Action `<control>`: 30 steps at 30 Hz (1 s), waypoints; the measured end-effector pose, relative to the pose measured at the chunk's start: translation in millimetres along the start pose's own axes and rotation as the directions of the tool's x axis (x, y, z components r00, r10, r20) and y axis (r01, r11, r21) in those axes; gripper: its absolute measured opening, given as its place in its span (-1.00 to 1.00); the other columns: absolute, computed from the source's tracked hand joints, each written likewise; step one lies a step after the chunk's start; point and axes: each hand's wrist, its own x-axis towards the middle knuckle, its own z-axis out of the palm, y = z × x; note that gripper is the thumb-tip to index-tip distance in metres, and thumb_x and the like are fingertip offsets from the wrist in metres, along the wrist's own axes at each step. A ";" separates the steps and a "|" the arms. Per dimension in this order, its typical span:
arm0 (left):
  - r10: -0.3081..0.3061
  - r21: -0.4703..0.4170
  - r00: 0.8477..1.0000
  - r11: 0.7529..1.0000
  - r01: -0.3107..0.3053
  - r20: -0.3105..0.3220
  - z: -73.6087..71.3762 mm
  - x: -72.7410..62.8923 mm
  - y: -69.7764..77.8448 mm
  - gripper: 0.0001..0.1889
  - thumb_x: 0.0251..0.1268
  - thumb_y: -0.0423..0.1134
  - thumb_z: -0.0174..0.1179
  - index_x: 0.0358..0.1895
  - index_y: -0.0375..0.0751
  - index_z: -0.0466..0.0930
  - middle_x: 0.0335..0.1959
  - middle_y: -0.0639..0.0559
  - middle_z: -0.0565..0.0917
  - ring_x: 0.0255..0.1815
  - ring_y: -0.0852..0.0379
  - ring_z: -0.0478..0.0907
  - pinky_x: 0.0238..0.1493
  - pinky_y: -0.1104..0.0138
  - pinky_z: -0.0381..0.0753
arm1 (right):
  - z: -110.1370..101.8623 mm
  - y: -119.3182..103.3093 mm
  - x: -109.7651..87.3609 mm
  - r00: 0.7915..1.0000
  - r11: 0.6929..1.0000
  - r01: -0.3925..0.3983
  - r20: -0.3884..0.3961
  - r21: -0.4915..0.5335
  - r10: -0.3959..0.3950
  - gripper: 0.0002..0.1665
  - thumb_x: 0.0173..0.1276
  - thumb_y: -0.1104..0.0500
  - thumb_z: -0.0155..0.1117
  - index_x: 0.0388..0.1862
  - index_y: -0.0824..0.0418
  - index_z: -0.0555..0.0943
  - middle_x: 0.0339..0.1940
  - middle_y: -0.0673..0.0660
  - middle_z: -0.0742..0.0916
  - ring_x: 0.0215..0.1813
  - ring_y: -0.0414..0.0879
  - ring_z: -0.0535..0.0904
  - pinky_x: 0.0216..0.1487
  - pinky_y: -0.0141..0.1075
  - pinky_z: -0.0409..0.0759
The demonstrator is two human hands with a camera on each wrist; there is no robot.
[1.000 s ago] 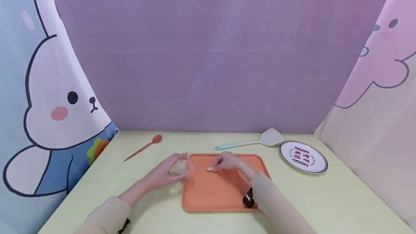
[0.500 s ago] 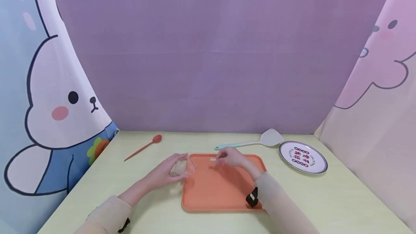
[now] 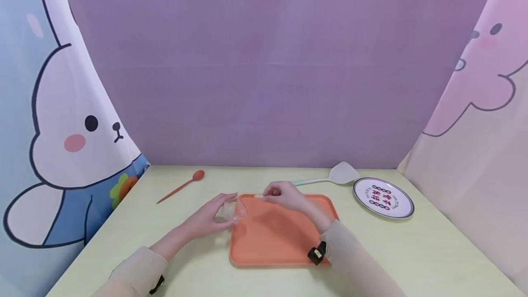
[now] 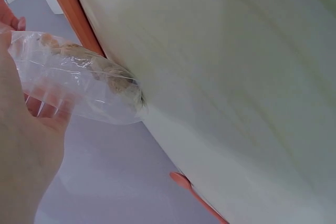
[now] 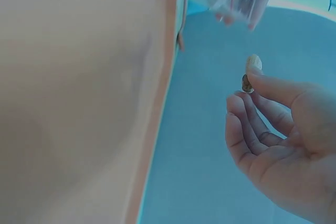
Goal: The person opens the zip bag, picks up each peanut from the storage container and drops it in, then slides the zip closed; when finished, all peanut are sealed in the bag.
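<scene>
My left hand (image 3: 208,217) grips a clear zip bag (image 3: 226,211) at the tray's left edge, thumb and fingers around its mouth. Several tan, lumpy pieces, seemingly peanuts in their shells, show through the plastic bag (image 4: 86,80) in the left wrist view. My right hand (image 3: 286,196) is above the far part of the orange tray (image 3: 272,242). Between thumb and fingertips it pinches a small pale, ridged peanut (image 5: 254,63), partly brown at its lower end. In the head view the peanut (image 3: 258,195) sits left of the fingers, apart from the bag.
A red spoon (image 3: 181,187) lies at the back left of the table. Behind the tray is a spatula (image 3: 342,174) with a pale blade, its handle partly behind my right hand. A white plate (image 3: 383,197) with printed writing sits to the right.
My right hand has picked the peanut up off the tray, raised it, and moved it left toward the bag. The left hand and the bag have stayed in place.
</scene>
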 end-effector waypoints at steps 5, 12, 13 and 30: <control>0.006 -0.003 1.000 1.000 -0.006 -0.007 -1.4 0.5 -1.1 -0.21 0.12 0.14 0.26 0.33 -0.26 0.29 0.16 0.02 0.52 0.23 0.03 0.44 0.21 0.08 0.46 | 6.8 -19.3 1.1 0.997 0.997 0.071 0.004 0.011 -0.071 -0.86 0.30 0.09 0.26 -0.24 0.12 0.65 -0.41 0.08 0.70 -0.42 -0.17 0.53 -0.39 -0.42 0.52; 0.011 -0.002 1.000 1.000 -0.011 -0.014 -3.3 1.8 -0.7 -0.24 0.10 0.06 0.31 0.33 -0.24 0.30 0.15 0.00 0.53 0.22 0.03 0.44 0.20 0.08 0.47 | 18.6 -38.7 4.8 0.996 0.997 0.082 0.036 0.012 -0.083 -0.84 0.29 0.12 0.27 -0.23 0.17 0.65 -0.42 0.01 0.69 -0.41 -0.17 0.56 -0.39 -0.44 0.54; 0.009 -0.002 1.000 1.000 -0.009 -0.011 -3.3 1.7 -0.5 -0.24 0.11 0.06 0.31 0.33 -0.25 0.29 0.16 0.00 0.52 0.22 0.03 0.44 0.20 0.08 0.47 | 20.5 -40.2 5.3 0.996 0.997 0.083 0.041 0.007 -0.083 -0.85 0.29 0.13 0.27 -0.23 0.18 0.65 -0.42 0.01 0.69 -0.42 -0.20 0.55 -0.39 -0.45 0.54; -0.014 -0.028 1.000 1.000 0.013 -0.011 -2.2 -1.6 1.2 -0.24 0.11 0.05 0.30 0.33 -0.24 0.29 0.17 0.00 0.51 0.23 0.02 0.44 0.20 0.07 0.46 | 49.9 -49.3 11.3 1.000 0.991 0.027 0.010 0.131 -0.029 -0.85 0.27 0.32 0.21 -0.27 0.30 0.71 -0.37 0.09 0.76 -0.41 -0.19 0.64 -0.43 -0.47 0.57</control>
